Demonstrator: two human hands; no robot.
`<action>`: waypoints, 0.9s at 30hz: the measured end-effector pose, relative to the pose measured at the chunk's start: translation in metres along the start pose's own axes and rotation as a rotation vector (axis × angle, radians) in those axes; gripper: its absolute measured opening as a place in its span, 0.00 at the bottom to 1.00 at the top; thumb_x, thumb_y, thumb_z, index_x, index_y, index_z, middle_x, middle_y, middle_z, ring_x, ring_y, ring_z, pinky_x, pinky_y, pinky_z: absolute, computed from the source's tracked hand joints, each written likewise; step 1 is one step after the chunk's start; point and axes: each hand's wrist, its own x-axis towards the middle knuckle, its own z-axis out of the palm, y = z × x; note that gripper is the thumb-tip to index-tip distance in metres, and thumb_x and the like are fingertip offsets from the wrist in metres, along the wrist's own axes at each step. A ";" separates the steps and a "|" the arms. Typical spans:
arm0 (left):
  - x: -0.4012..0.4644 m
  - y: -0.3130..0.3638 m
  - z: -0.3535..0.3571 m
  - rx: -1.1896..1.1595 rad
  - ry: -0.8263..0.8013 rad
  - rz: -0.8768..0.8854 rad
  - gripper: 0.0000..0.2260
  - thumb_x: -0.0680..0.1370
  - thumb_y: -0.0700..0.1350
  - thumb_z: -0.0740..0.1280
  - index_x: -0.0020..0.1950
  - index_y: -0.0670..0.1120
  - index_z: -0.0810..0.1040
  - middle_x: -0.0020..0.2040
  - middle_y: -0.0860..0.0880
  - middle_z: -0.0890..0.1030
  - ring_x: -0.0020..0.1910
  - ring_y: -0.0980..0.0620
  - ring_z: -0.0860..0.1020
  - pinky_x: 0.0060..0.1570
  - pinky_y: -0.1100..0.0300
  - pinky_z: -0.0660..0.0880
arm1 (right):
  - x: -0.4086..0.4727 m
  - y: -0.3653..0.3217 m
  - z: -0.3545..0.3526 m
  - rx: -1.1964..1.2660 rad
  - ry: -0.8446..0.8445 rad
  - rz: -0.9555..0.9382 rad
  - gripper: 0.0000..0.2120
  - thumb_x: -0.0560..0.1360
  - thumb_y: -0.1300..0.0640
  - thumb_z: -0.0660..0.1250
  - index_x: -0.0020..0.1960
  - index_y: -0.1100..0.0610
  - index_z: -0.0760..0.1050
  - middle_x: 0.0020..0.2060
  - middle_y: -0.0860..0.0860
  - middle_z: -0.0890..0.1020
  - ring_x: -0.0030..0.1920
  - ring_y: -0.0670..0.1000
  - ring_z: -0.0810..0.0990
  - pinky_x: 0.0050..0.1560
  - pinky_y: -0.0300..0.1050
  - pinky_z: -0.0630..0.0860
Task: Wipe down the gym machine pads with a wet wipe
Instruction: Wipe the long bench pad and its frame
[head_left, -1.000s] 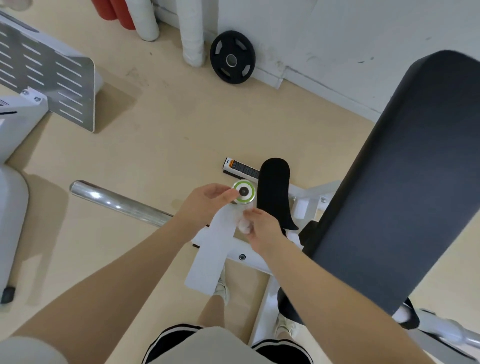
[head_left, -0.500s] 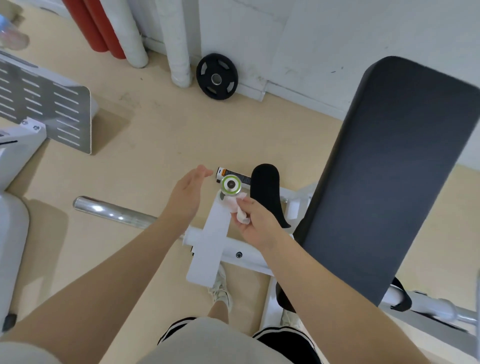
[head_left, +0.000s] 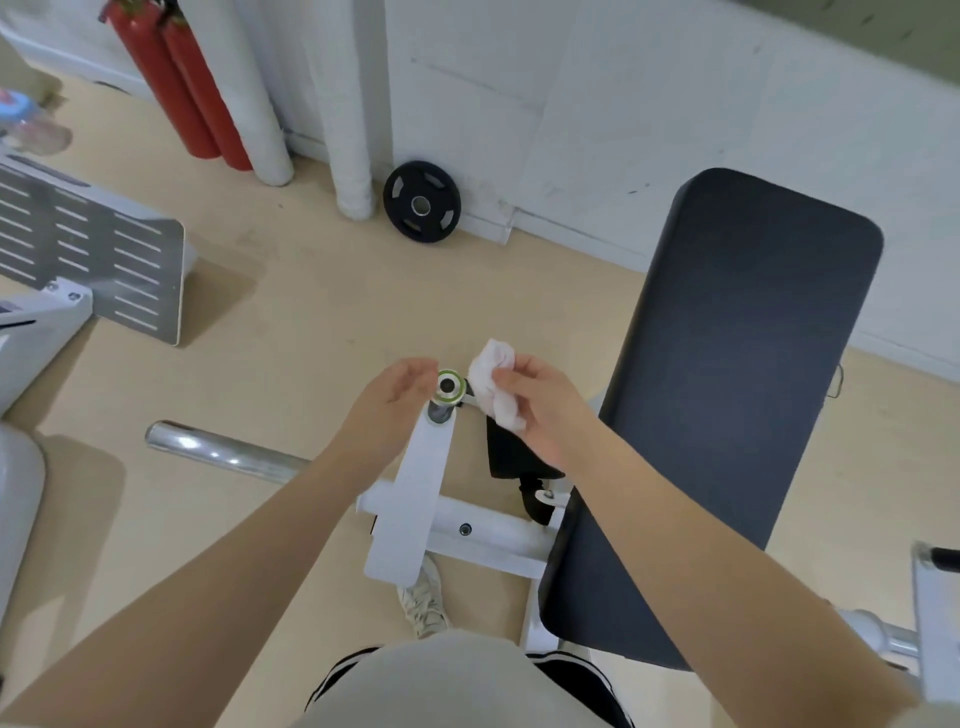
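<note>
A crumpled white wet wipe is bunched in my right hand, whose fingers curl round it. It hangs just above a small black pad that the hand partly hides. The large dark back pad of the machine slopes up on the right, apart from both hands. My left hand hovers with loose fingers beside a green-ringed knob on a white lever arm and holds nothing.
A chrome bar juts left from the white frame. A perforated grey footplate sits at far left. A black weight plate, white pipes and two red cylinders stand by the wall. My shoe is under the lever.
My right hand has lifted the wipe up and to the right, off the lever arm and over the small black pad. My left hand stayed by the knob. The view tilted up.
</note>
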 end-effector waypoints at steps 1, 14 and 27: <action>-0.002 0.005 0.005 -0.014 -0.073 -0.006 0.09 0.78 0.48 0.63 0.57 0.50 0.76 0.49 0.58 0.79 0.49 0.58 0.76 0.60 0.58 0.69 | -0.011 -0.001 -0.003 0.027 -0.043 0.005 0.08 0.78 0.66 0.59 0.46 0.59 0.76 0.39 0.52 0.80 0.41 0.49 0.78 0.47 0.43 0.70; -0.022 0.058 0.157 0.066 -0.539 -0.123 0.03 0.77 0.40 0.65 0.44 0.42 0.72 0.45 0.45 0.84 0.43 0.53 0.83 0.43 0.63 0.78 | -0.141 -0.012 -0.133 -0.110 0.499 -0.420 0.09 0.77 0.66 0.62 0.43 0.55 0.75 0.37 0.47 0.80 0.38 0.45 0.76 0.47 0.41 0.75; -0.084 0.070 0.366 -0.115 -0.762 -0.297 0.12 0.79 0.42 0.61 0.60 0.39 0.73 0.53 0.42 0.82 0.50 0.47 0.82 0.53 0.55 0.77 | -0.235 0.032 -0.273 -1.097 0.819 -0.652 0.15 0.72 0.54 0.58 0.48 0.54 0.83 0.48 0.53 0.81 0.51 0.59 0.76 0.50 0.48 0.72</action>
